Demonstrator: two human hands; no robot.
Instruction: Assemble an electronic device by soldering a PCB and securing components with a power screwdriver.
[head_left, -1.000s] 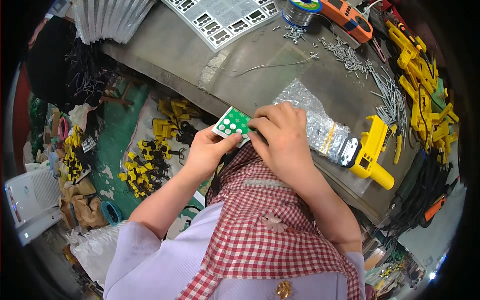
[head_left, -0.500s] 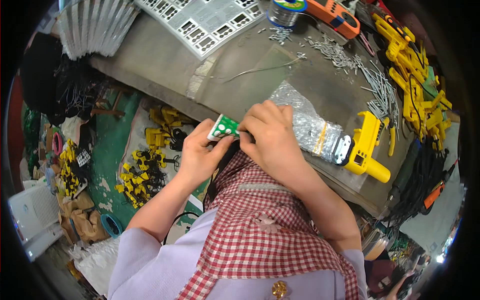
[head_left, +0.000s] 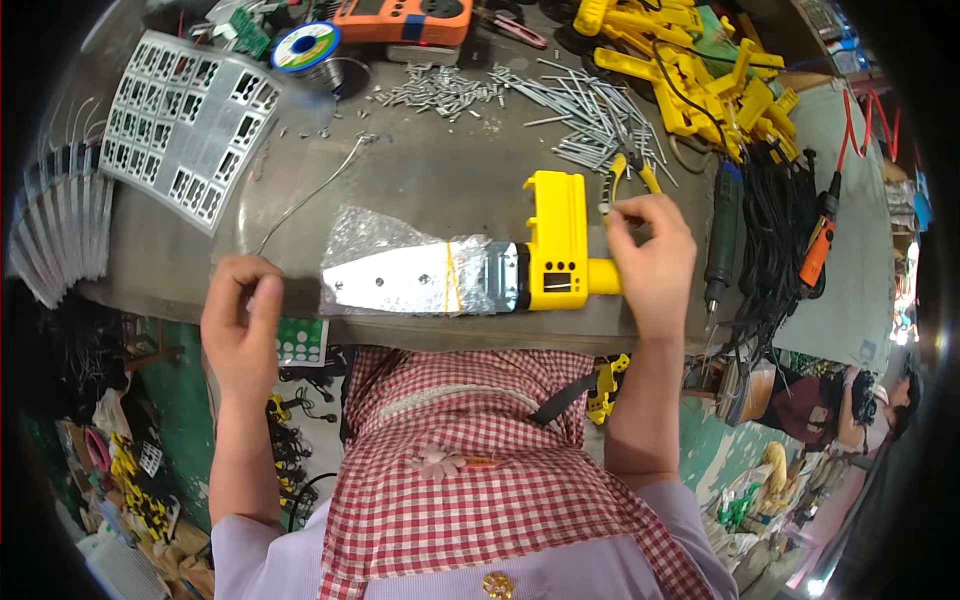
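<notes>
Head view: the yellow-bodied tool with a flat metal blade, its blade wrapped in clear plastic film, lies flat near the bench's front edge. The right hand rests at the tool's handle end, fingertips pinching a small pale part. The left hand sits loosely curled at the bench edge, beside a green dotted card, holding nothing. Judged a fitting step at the handle; the next move calls for steadying the tool body.

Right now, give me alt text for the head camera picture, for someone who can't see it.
Seen from above, a person's right hand grips the handle end of a yellow tool whose flat metal blade is wrapped in clear plastic, lying on a grey workbench. The left hand rests at the bench's near edge, close to a small green circuit board. Loose metal pins and yellow plastic housings crowd the far side.
</notes>
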